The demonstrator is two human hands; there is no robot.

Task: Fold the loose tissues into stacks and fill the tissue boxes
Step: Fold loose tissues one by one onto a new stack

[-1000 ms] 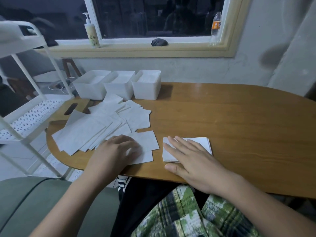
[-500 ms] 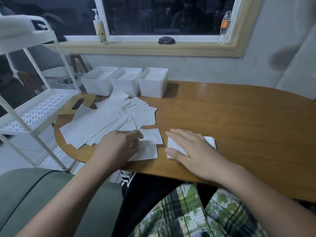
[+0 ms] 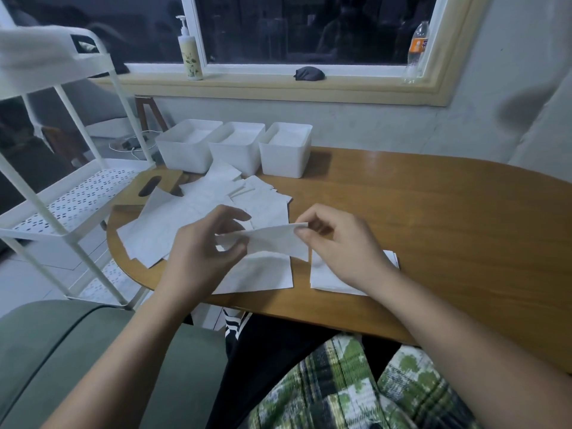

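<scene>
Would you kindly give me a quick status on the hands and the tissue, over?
Left hand and right hand each pinch an end of one tissue, held off the table. Folded stack partly under right wrist. Nothing in the way.

A dark window [image 3: 309, 26] with a pale yellow frame runs above a rough, grey-white plaster wall [image 3: 371, 125]. On its sill [image 3: 263, 88] stand a pump bottle [image 3: 190, 54], a small dark lump [image 3: 309, 73] and a clear plastic bottle [image 3: 416, 51] with an orange label. The rounded wooden counter [image 3: 448, 230] shines dully under dim indoor light. A white metal trolley [image 3: 77, 196] with perforated shelves stands at left on pale floor [image 3: 21, 283]; a green cushion [image 3: 62, 351] lies nearest.
</scene>
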